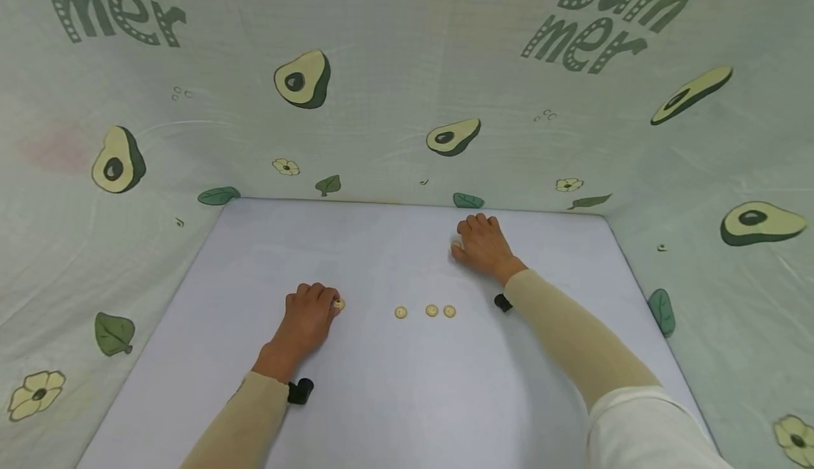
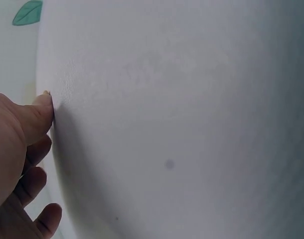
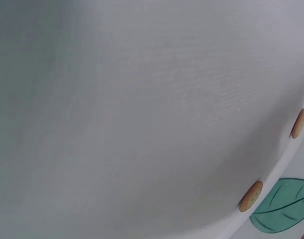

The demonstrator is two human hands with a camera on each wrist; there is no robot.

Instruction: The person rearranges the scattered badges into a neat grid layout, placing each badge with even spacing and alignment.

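Note:
Toward the left of the white tabletop, my left hand (image 1: 308,313) pinches a round, pale wooden button (image 1: 340,304) between thumb and fingers. The left wrist view shows the thumb (image 2: 37,117) from the side, with only a sliver of the button at its tip. Farther back on the right, my right hand (image 1: 483,244) holds another pale button (image 1: 456,244) at its fingertips, mostly covered by them. Between the hands lie a single button (image 1: 400,312) and, to its right, a close pair, a button (image 1: 432,310) and its neighbour (image 1: 449,311).
The white tabletop (image 1: 381,398) is bordered by a cloth (image 1: 381,102) printed with avocados, leaves and flowers, rising at the back and both sides. Small black wrist cameras hang at the left wrist (image 1: 301,390) and the right wrist (image 1: 503,303).

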